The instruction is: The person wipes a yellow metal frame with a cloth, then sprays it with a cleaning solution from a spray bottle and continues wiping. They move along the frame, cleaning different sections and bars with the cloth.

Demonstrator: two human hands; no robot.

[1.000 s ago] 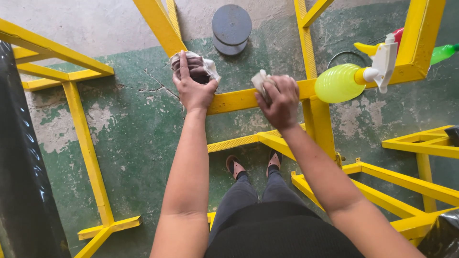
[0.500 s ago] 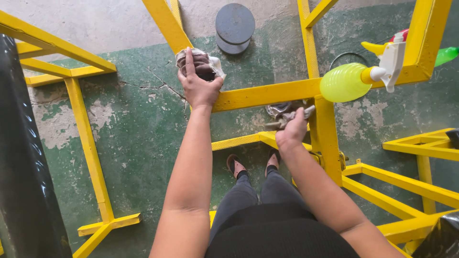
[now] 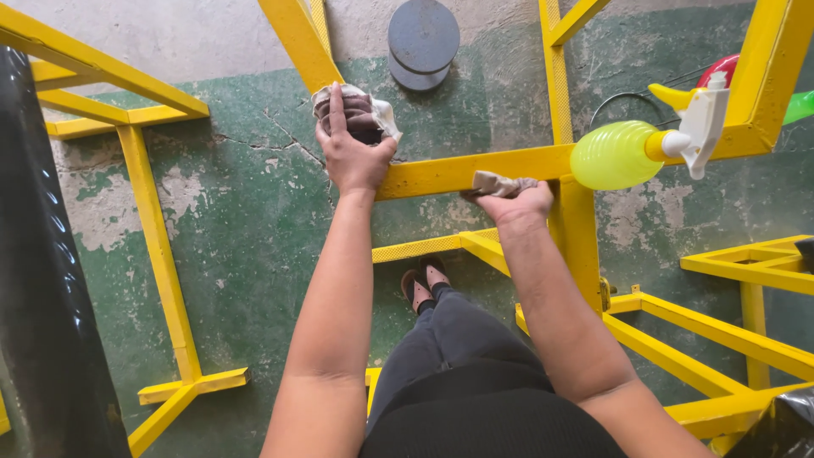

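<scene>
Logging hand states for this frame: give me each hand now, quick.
Left hand: closed, pressing a bunched grey-brown cloth rag onto the yellow metal frame bar.
Right hand: closed under that bar, gripping a small pale cloth scrap.

Glossy yellow-painted metal frame [image 3: 458,172] is meeting soft, grubby cloth rags [image 3: 360,114] above a rough, flaking green concrete floor [image 3: 254,229]; translucent plastic spray bottle [image 3: 615,154] nearby.

Spray bottle [image 3: 623,154] hangs right of both rags [image 3: 502,183].
</scene>
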